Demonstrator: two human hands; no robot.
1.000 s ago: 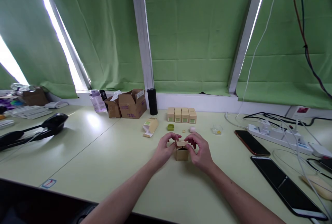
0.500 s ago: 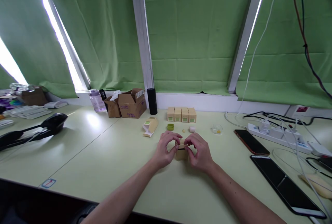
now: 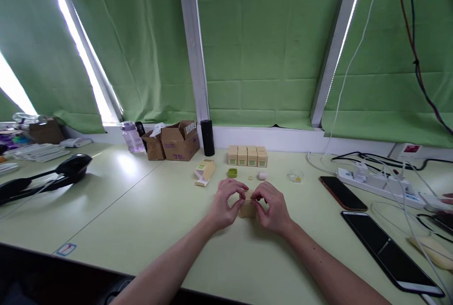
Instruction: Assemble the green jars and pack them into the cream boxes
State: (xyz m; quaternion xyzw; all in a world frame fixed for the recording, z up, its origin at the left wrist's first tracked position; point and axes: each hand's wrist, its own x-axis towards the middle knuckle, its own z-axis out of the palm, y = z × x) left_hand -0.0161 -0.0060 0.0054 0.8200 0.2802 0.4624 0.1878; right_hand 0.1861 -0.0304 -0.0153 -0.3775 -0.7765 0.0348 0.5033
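Observation:
A small brown cardboard box stands on the table between my hands. My left hand is closed on its left side, thumb and fingertips at the top edge. From the other side my right hand pinches the same box near its top edge. The lid looks down, with only a thin line along the front; fingers cover part of it. Just beyond the hands lie a green square tray-like piece, a tiny yellow piece and a small pale pink-white block.
Several similar small boxes stand in a row behind. An opened carton lies to the left, a clear dish to the right. Phones, a power strip and cables fill the right side. Another person's hand shows at the right edge.
The dark gap under the box's lid has closed to a thin line. My hands have barely moved. Another person's hand has appeared at the right edge.

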